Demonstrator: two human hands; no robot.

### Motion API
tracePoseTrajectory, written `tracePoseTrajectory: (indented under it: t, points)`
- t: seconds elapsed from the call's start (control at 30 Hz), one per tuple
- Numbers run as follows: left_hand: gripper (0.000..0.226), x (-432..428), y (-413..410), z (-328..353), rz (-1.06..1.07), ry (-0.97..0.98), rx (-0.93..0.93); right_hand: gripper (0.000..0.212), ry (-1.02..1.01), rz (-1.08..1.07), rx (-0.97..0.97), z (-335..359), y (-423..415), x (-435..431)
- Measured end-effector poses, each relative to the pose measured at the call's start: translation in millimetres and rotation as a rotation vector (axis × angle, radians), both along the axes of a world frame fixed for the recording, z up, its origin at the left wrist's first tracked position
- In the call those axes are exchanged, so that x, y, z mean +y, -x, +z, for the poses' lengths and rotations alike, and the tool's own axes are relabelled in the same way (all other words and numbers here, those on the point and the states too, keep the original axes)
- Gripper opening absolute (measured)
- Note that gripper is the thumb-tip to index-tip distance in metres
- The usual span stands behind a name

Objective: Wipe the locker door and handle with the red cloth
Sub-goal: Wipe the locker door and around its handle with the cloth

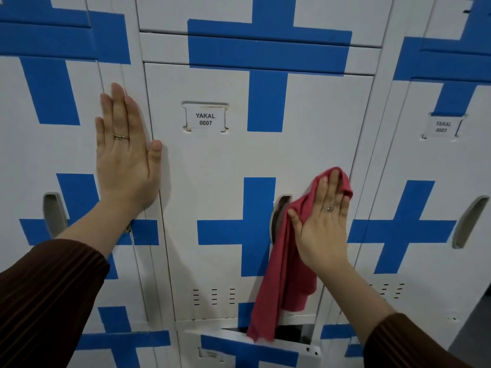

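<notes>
Locker door (225,181): white, blue tape crosses; label card (205,119) reads "YAKAL 0007"
Handle (279,208): recessed slot, long axis upright, partly covered by the cloth
Red cloth (287,261): against the door's right side, long axis near vertical, tail hanging past the door's lower edge
Right hand (324,221): flat, fingers straight, pressing the cloth to the door
Left hand (125,155): flat, fingers straight, on the neighbouring locker's edge
Neighbouring label (442,126): "YAKAL", number blurred
</notes>
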State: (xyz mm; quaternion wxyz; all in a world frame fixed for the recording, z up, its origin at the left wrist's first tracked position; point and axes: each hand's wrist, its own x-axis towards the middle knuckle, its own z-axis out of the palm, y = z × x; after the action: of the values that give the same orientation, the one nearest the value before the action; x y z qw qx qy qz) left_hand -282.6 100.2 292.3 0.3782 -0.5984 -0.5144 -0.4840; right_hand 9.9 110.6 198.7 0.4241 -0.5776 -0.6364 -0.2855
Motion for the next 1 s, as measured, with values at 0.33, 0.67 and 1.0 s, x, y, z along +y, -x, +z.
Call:
tracePoseTrajectory:
  t: [0.33, 0.67, 1.0]
  points:
    - [0.062, 0, 1, 0, -0.016, 0.008, -0.003, 0.073, 0.071, 0.031, -0.009, -23, 1, -8]
    - [0.063, 0, 0, 0, 0.0, 0.01, 0.001, 0.075, -0.028, 0.049, 0.11, 24, 10, 3]
    - [0.064, -1, 0, 0, 0.01, 0.011, 0.006, 0.072, 0.038, -0.006, 0.086, -16, 9, -2]
